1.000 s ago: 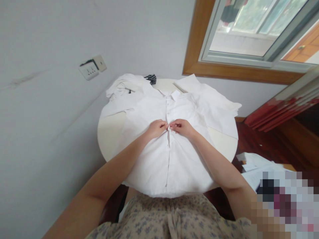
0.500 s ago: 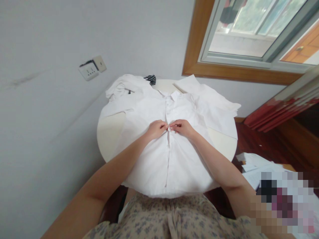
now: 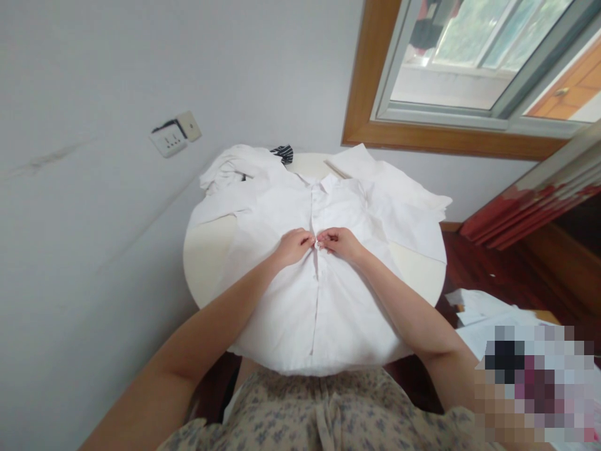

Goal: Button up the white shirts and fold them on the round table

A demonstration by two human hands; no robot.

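A white button-up shirt (image 3: 277, 307) lies front side up across a round white table (image 3: 206, 250), its collar toward the wall and its hem over the near edge. My left hand (image 3: 297, 243) pinches one edge of the front opening about midway down. Fingertip to fingertip with it, my right hand (image 3: 337, 240) grips the other edge of the placket. Between the hands the fabric is slightly raised; any button there is too small to make out. Below them the two front edges lie apart in a narrow gap.
Crumpled white cloth (image 3: 225, 168) and a black-and-white striped piece (image 3: 283, 153) lie at the table's back left. Folded white fabric (image 3: 399, 178) lies at the back right. A wall socket (image 3: 169, 141) is at left, a red-and-white curtain (image 3: 511, 207) at right, near papers (image 3: 483, 307).
The hands stay at the same spot on the placket, with only small finger movements. The camera view has shifted very slightly.
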